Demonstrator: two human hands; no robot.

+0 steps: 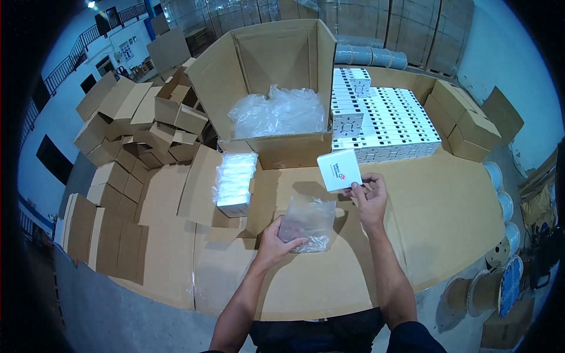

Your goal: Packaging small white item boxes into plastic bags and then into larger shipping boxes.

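Cardboard worktop (pixel 447 200) — left hand (pixel 275 242) fingers grasping clear bag (pixel 307 222), contents blurred — right hand (pixel 369 197) fingers pinching white box (pixel 338 170)

Worktop (pixel 459 223) is flat brown cardboard sheets, spreading under & around the grip. Beyond the grip: big open carton (pixel 265 76) w/ clear plastic liner, rows of white boxes (pixel 388 123) to its right. Far left of the grip: heap of folded cartons (pixel 135 129). Grey concrete floor (pixel 118 317) below. Pale blue walls (pixel 512 53), stair railing (pixel 76 56) & ceiling lamp (pixel 91 5) top left. Cable spools (pixel 500 282) lower right
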